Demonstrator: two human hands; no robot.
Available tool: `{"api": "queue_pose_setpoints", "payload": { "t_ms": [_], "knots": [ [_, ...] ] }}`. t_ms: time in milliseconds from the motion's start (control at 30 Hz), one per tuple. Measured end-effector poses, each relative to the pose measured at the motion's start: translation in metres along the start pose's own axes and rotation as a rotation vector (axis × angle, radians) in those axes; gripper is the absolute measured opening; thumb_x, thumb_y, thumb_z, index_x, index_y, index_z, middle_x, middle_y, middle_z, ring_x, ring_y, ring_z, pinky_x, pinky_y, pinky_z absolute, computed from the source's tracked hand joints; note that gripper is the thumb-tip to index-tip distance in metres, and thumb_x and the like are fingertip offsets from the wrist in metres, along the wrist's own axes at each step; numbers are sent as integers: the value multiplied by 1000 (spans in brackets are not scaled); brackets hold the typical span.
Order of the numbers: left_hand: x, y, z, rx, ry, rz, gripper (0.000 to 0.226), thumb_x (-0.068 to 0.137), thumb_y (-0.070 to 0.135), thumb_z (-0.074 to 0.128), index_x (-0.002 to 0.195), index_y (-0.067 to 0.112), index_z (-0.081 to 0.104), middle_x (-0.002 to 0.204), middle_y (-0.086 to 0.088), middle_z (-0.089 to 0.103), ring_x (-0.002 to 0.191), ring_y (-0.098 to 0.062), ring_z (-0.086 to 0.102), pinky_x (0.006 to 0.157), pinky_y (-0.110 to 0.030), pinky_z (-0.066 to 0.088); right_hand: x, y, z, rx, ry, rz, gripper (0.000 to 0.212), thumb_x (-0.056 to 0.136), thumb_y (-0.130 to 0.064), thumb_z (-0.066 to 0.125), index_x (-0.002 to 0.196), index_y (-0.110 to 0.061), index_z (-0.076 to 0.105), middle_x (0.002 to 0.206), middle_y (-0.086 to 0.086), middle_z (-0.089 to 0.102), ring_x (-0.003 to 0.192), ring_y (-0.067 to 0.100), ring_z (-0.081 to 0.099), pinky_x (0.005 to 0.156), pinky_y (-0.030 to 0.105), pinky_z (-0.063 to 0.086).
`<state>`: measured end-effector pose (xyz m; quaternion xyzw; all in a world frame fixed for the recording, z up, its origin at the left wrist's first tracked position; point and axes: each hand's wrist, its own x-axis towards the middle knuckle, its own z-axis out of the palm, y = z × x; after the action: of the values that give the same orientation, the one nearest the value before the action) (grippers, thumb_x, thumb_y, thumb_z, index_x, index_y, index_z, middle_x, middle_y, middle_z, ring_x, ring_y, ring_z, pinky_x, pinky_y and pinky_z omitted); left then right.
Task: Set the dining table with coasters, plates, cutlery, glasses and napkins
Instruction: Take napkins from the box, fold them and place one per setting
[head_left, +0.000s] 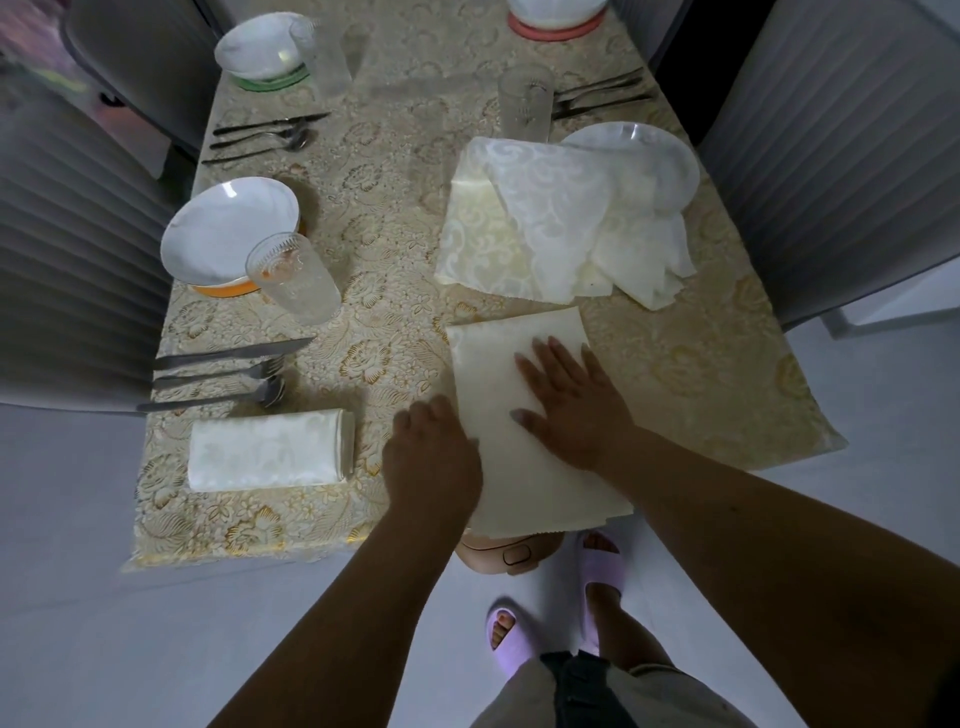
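Observation:
A cream napkin (498, 374) lies half-folded at the table's near edge, hanging slightly over it. My right hand (571, 400) presses flat on it, fingers spread. My left hand (431, 452) grips the napkin's left edge, fingers curled under it. A finished folded napkin (270, 452) rests at the near left, below a knife, fork and spoon (223, 374). A heap of unfolded napkins (545, 223) covers part of the right plate (654, 150). A glass (293, 275) stands beside the left plate (223, 228) on an orange coaster (228, 288).
Farther back are a plate on a green coaster (260, 52), a glass (324, 52), dark cutlery (260, 136), another glass (524, 98), more cutlery (597, 96) and a plate on a red coaster (556, 26). Grey chairs (78, 249) flank both sides.

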<state>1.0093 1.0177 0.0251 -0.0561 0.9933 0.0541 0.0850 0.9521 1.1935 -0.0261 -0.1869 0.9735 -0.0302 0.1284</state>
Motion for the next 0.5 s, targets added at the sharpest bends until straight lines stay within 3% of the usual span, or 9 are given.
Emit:
{"api": "queue_pose_setpoints", "payload": {
  "t_ms": [67, 167, 267, 433, 500],
  "knots": [
    [16, 9, 2, -69, 181, 235, 52, 93, 39, 40, 136, 11, 44, 136, -11, 49, 126, -30, 44, 101, -43, 38, 0, 0, 5, 1, 32, -1, 85, 77, -71, -15, 150, -27, -13, 159, 1, -14, 145, 16, -18, 117, 41, -14],
    [41, 13, 20, -37, 16, 421, 70, 90, 51, 10, 153, 21, 19, 161, -5, 14, 149, -24, 8, 117, -49, 7, -1, 0, 7, 16, 71, -11, 86, 74, -69, -27, 147, -26, -14, 160, 2, -10, 146, 17, -13, 117, 41, -12],
    [48, -1, 44, -11, -107, 361, 78, 85, 64, -3, 154, 26, -3, 162, 1, -8, 148, -15, -13, 119, -45, -6, -1, 3, 8, 44, 84, -8, 85, 79, -69, -18, 150, -24, -5, 160, 2, -6, 147, 15, -10, 118, 39, -11],
    [29, -13, 54, -75, -42, 300, 78, 87, 62, 3, 154, 22, 5, 162, -4, -1, 149, -21, -3, 120, -47, -1, -6, 18, 6, 75, 76, 38, 79, 81, -61, -8, 151, -25, -6, 160, -2, -10, 146, 12, -13, 118, 37, -8],
    [16, -13, 53, -180, 22, 258, 74, 91, 56, 17, 152, 14, 22, 159, -13, 17, 147, -30, 16, 118, -49, 14, -11, 24, 5, 112, 61, 21, 81, 81, -62, -7, 152, -23, -4, 160, -2, -7, 146, 11, -11, 118, 35, -7]
  ]
}}
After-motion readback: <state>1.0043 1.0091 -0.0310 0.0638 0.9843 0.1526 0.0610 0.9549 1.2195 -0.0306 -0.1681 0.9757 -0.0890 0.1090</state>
